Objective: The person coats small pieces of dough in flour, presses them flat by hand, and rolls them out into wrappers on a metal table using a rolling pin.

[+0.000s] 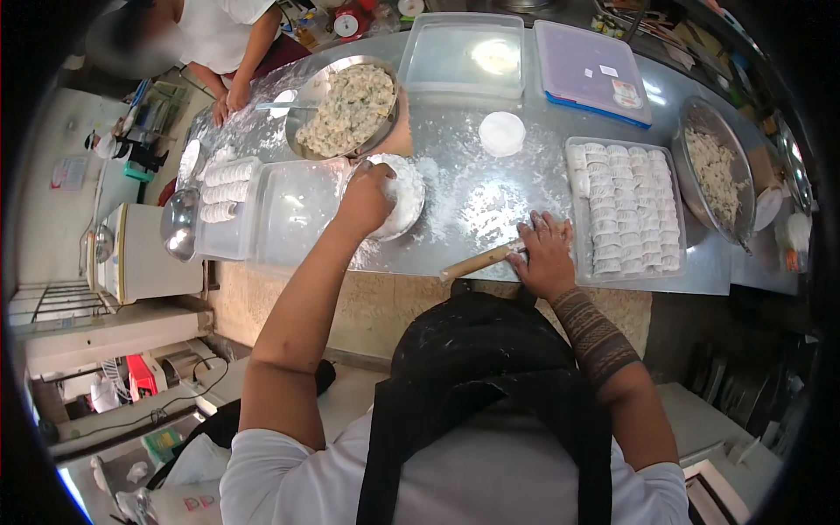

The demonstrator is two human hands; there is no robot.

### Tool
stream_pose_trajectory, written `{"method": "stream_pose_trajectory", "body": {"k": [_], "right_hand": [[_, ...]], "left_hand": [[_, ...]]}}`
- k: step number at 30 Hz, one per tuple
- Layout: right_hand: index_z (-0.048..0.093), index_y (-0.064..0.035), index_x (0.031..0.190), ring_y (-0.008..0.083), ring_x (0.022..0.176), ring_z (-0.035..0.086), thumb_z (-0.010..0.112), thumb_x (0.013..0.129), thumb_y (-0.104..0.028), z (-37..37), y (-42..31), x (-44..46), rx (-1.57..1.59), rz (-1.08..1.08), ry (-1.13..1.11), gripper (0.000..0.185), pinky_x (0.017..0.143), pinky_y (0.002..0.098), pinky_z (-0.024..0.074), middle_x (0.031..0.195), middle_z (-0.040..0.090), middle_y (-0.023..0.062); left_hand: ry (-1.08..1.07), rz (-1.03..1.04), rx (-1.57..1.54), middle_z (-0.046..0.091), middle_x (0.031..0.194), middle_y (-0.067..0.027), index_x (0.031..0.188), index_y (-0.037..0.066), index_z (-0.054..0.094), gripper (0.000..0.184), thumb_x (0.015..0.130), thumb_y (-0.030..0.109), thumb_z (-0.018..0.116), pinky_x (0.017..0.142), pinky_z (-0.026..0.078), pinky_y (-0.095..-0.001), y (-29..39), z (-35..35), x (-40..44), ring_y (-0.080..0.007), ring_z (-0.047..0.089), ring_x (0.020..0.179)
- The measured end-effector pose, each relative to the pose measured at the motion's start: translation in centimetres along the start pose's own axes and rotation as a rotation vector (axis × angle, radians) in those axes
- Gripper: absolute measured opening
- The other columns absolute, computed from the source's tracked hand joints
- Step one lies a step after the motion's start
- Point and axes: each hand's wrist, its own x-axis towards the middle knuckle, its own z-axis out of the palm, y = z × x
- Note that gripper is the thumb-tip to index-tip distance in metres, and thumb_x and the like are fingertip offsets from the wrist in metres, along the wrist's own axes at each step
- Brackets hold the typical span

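Observation:
My left hand [369,197] reaches into a bowl of white flour [405,203] at the table's near side. Its fingers are curled in the flour, and the fingertips are partly hidden. My right hand [546,254] grips a wooden rolling pin [479,262], which lies slanted near the front edge of the table. Beyond the hands, a round white dough wrapper or stack of wrappers [502,134] rests on the floured metal. Right of my right hand, a plastic tray [577,206] holds rows of floured dumplings [626,210].
A large bowl [394,131] of chopped filling [348,109] stands beyond the flour. A second filling bowl [744,166] is far right. Plastic containers [420,52] and a purple-lidded box [591,70] line the back. A co-worker's hands [229,103] rest at the far left.

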Motion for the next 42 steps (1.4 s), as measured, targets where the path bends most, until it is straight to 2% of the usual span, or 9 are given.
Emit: {"method": "stream_pose_trajectory", "body": {"k": [11,15,18,26,30,31,34,37,42], "right_hand": [[0.058,-0.0028,0.149,0.0444,0.158,0.031,0.053,0.105,-0.058,0.5,1.0,0.0,0.087,-0.042,-0.027,0.071,0.127,0.0711,0.0051,0.160,0.048,0.0282],[0.057,-0.0013,0.149,0.0454,0.158,0.030,0.052,0.106,-0.057,0.6,1.4,0.0,0.098,-0.075,-0.023,0.070,0.127,0.0716,0.0032,0.160,0.047,0.0296],[0.056,-0.0007,0.149,0.0461,0.158,0.029,0.053,0.106,-0.055,0.5,1.4,-0.1,0.107,-0.087,-0.014,0.069,0.127,0.0722,0.0029,0.160,0.047,0.0302],[0.059,-0.0033,0.147,0.0459,0.156,0.035,0.056,0.105,-0.054,0.5,1.2,-0.1,0.090,-0.075,0.016,0.066,0.126,0.0725,0.0073,0.157,0.051,0.0287],[0.060,-0.0028,0.145,0.0454,0.156,0.035,0.058,0.104,-0.053,0.2,0.9,-0.1,0.088,-0.055,0.011,0.065,0.126,0.0727,0.0086,0.156,0.052,0.0281],[0.061,-0.0022,0.144,0.0456,0.156,0.034,0.059,0.104,-0.052,0.2,0.9,0.0,0.089,-0.050,0.011,0.064,0.126,0.0734,0.0091,0.155,0.052,0.0283],[0.060,-0.0017,0.145,0.0452,0.156,0.033,0.063,0.102,-0.052,-0.1,0.6,0.1,0.056,-0.029,-0.031,0.066,0.126,0.0741,0.0096,0.155,0.052,0.0284],[0.056,-0.0018,0.148,0.0446,0.157,0.033,0.064,0.100,-0.053,-0.3,0.1,0.2,0.031,0.003,-0.059,0.071,0.126,0.0738,0.0098,0.155,0.052,0.0284],[0.051,-0.0028,0.153,0.0442,0.158,0.032,0.064,0.100,-0.054,-0.8,-0.4,0.7,-0.007,0.066,-0.122,0.075,0.126,0.0733,0.0099,0.157,0.049,0.0279]], "left_hand": [[-0.095,0.036,0.158,0.076,0.108,-0.0196,0.114,0.007,0.076,0.035,0.079,0.010,0.079,0.090,0.058,-0.0464,-0.7,3.0,0.1,-0.0385,0.073,0.101],[0.028,-0.342,0.009,0.078,0.103,-0.0175,0.119,0.006,0.076,0.039,0.083,0.019,0.081,0.084,0.059,-0.0425,1.8,1.4,0.1,-0.0338,0.076,0.094],[0.162,-0.238,-0.153,0.077,0.099,-0.0168,0.118,0.006,0.075,0.038,0.084,0.021,0.082,0.082,0.059,-0.0410,6.9,1.4,-0.3,-0.0329,0.076,0.091],[-0.090,0.071,-0.140,0.070,0.117,-0.0213,0.113,0.003,0.074,0.034,0.084,0.019,0.084,0.091,0.058,-0.0456,12.4,13.5,0.4,-0.0382,0.072,0.100],[-0.238,0.178,0.027,0.065,0.131,-0.0212,0.124,0.007,0.071,0.047,0.082,0.023,0.085,0.108,0.050,-0.0515,13.0,11.4,1.6,-0.0432,0.061,0.125],[-0.274,0.154,0.006,0.052,0.154,-0.0251,0.144,0.010,0.060,0.067,0.085,0.031,0.083,0.122,0.035,-0.0593,14.1,10.4,2.1,-0.0508,0.044,0.145],[0.010,0.395,0.021,0.032,0.169,-0.0307,0.162,0.012,0.042,0.084,0.091,0.043,0.075,0.128,0.017,-0.0666,16.2,11.5,4.9,-0.0563,0.028,0.156],[-0.032,0.422,-0.049,0.021,0.173,-0.0349,0.170,0.013,0.030,0.089,0.097,0.048,0.065,0.129,0.005,-0.0702,16.9,15.8,6.5,-0.0592,0.019,0.159],[-0.172,0.401,-0.147,0.018,0.173,-0.0365,0.171,0.011,0.027,0.083,0.102,0.043,0.059,0.129,0.004,-0.0693,16.6,17.1,6.2,-0.0586,0.017,0.159]]}}
